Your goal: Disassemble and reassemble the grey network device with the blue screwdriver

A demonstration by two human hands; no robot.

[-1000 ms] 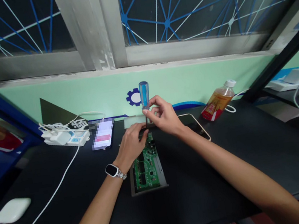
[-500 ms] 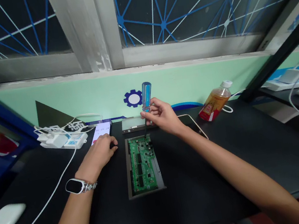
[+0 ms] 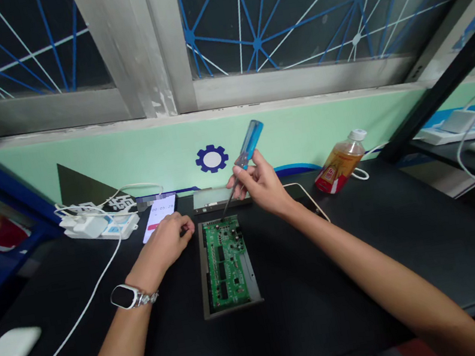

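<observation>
In my right hand (image 3: 259,183) is a screwdriver (image 3: 251,141) with a clear blue handle, tilted with its handle up to the right. Its thin shaft points down at the top end of a green circuit board (image 3: 229,264); whether the tip touches, I cannot tell. The board lies in a shallow metal housing (image 3: 256,287) on the black table. Just left of the board's upper end, my left hand (image 3: 168,241) has its fingers curled with the thumb against them. Anything inside those fingers is hidden.
Behind the board lies a flat metal piece (image 3: 205,200). A phone with a lit screen (image 3: 163,208) is by my left hand, and a dark tablet-like device (image 3: 302,196) sits under my right wrist. A drink bottle (image 3: 339,164) leans at the right; a power strip (image 3: 113,228) with cables stands left.
The screwdriver has gone from nearly upright to leaning right, its tip shifting left along the board's top end. My left hand has moved slightly right, toward the board.
</observation>
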